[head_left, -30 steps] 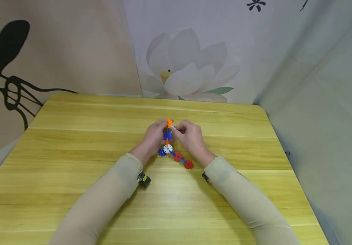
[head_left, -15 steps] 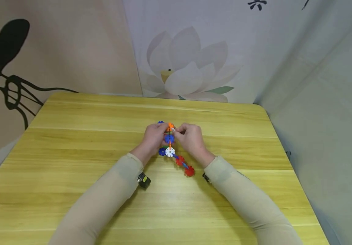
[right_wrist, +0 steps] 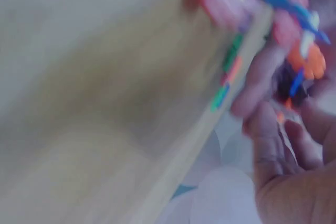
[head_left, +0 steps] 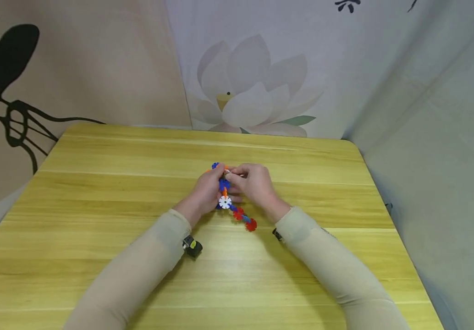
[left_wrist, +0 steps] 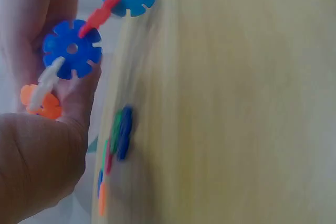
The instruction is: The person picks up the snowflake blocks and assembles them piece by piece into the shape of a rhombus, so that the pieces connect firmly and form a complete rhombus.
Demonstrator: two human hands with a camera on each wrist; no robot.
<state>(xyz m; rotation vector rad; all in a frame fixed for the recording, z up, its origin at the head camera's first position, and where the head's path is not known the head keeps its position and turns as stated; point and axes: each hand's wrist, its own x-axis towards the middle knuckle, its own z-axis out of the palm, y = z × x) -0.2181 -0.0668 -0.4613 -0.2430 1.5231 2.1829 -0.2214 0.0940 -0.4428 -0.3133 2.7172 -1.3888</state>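
"Chain of notched, flower-shaped plastic discs [head_left: 239,213], centre of the head view: who has hold of it?"

"Both hands. The left hand [head_left: 206,190] grips its upper part, and the right hand [head_left: 255,183] pinches what looks like a small, pale plastic piece [head_left: 227,172] just beside the left thumb."

"Why bring 2 hands so close?"

"Probably so the left steadies the chain while the right's fingertips work at a joint. Fingers hide whether the pale piece is seated in a slot."

"And the lower end?"

"It slants from the round white notched disc [head_left: 225,202] down to the round red notched disc [head_left: 251,224], right of centre, likely left free because the work is higher up. I can't tell if it touches the yellowish wood-grain table [head_left: 138,266]."

"What's at the upper left of the left wrist view?"

"A round blue notched disc [left_wrist: 72,49]. A translucent white disc [left_wrist: 47,83], edge-on, bridges it and an orange disc [left_wrist: 48,109]; set crosswise, they seem to lock by their slots."

"Those thin green and blue edges [left_wrist: 125,133] below?"

"More pieces seen edge-on. Whether they join the chain, I can't tell."
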